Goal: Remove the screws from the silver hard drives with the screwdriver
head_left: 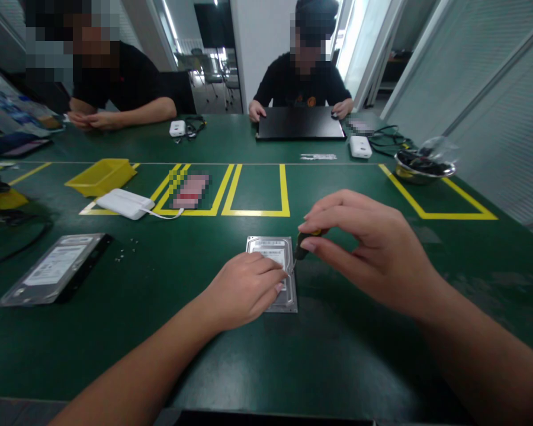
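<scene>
My left hand (249,290) lies across a silver hard drive (270,241) with a white label, fingers stretched over its top. It presses on the drive and hides much of the label. My right hand (368,248) is closed around a small screwdriver (301,244) with a dark and yellow handle, pinched between thumb and fingers. The screwdriver is tilted, its thin shaft pointing down at the drive's right edge. Whether its tip sits in a screw is too small to tell. A second hard drive (57,263) lies label up on the left.
Several tiny screws (124,253) lie beside the second drive. Farther off are a yellow bin (102,176), a white power bank (125,203) cabled to a phone (190,190), and a metal bowl (426,168). Across the green table, one person holds a black panel (301,122); another sits at left.
</scene>
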Action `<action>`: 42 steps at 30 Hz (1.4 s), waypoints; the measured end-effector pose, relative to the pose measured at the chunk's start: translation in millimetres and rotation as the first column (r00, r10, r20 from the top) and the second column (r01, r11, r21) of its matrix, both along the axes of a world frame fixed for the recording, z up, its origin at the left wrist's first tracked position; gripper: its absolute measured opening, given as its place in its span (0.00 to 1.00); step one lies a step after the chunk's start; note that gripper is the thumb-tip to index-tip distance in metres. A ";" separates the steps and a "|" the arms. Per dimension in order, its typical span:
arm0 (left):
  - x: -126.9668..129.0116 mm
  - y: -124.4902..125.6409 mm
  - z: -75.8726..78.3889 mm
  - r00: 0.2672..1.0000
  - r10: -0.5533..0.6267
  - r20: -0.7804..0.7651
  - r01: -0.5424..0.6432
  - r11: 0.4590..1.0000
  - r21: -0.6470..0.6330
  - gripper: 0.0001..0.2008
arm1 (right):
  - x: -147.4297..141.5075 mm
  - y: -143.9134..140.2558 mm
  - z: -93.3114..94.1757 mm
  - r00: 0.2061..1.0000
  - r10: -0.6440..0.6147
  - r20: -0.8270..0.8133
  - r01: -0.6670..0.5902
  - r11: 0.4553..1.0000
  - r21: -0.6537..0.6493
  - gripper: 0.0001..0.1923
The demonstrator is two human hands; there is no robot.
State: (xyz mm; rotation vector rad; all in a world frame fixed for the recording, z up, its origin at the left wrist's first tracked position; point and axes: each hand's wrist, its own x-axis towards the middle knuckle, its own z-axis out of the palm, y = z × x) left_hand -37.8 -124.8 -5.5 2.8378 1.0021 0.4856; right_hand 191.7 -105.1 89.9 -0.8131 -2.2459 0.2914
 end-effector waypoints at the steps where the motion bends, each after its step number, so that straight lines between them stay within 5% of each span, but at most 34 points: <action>1: -0.1 0.0 -0.3 1.000 0.000 -0.001 0.000 1.000 0.001 0.15 | 0.6 -0.1 0.6 1.000 0.005 0.009 -0.005 1.000 -0.003 0.03; 10: -0.3 0.8 -2.5 1.000 0.003 -0.017 -0.003 1.000 -0.016 0.15 | 5.4 0.4 -1.2 1.000 -0.010 0.009 0.010 1.000 0.013 0.14; 20: 0.1 0.8 -1.1 1.000 -0.004 -0.007 0.004 1.000 -0.001 0.14 | 2.0 2.2 -0.6 1.000 0.004 -0.010 -0.004 1.000 0.004 0.04; 31: -0.8 0.0 -2.2 1.000 -0.003 -0.006 0.003 1.000 0.005 0.15 | 5.0 0.3 0.9 1.000 0.023 0.010 -0.023 0.999 -0.037 0.15; 42: -0.3 0.2 -1.3 1.000 0.005 -0.014 -0.005 1.000 0.003 0.15 | 1.8 3.0 -4.0 0.999 0.033 0.018 -0.033 0.999 0.002 0.08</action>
